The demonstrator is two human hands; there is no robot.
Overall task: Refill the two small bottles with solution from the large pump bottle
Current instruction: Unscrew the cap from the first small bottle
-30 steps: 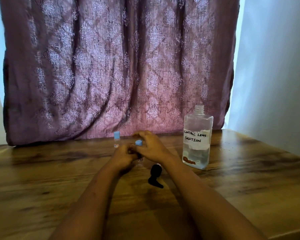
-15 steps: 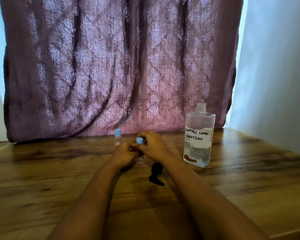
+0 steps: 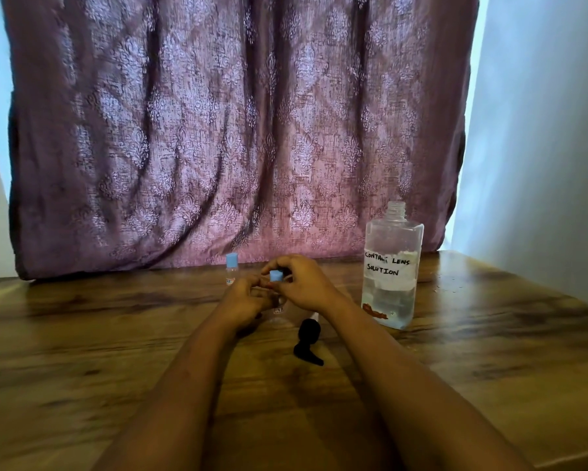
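A small clear bottle [image 3: 278, 302] stands on the wooden table [image 3: 82, 334] at centre, with my left hand [image 3: 243, 299] wrapped around its body. My right hand [image 3: 302, 283] pinches its blue cap [image 3: 276, 276] from above. A second small bottle [image 3: 230, 271] with a blue cap stands alone just behind and left of my hands. The large clear bottle [image 3: 391, 266], labelled "contact lens solution", stands to the right with its neck uncovered and liquid in its lower part. Its black pump head [image 3: 308, 341] lies on the table in front of my hands.
A patterned purple curtain [image 3: 234, 130] hangs along the table's far edge. A pale wall [image 3: 540, 130] rises on the right. The table's right front corner [image 3: 584, 450] shows at the lower right.
My hands stay on the small bottle; my right fingers have shifted on the blue cap, which now shows more between them. The view has tilted slightly.
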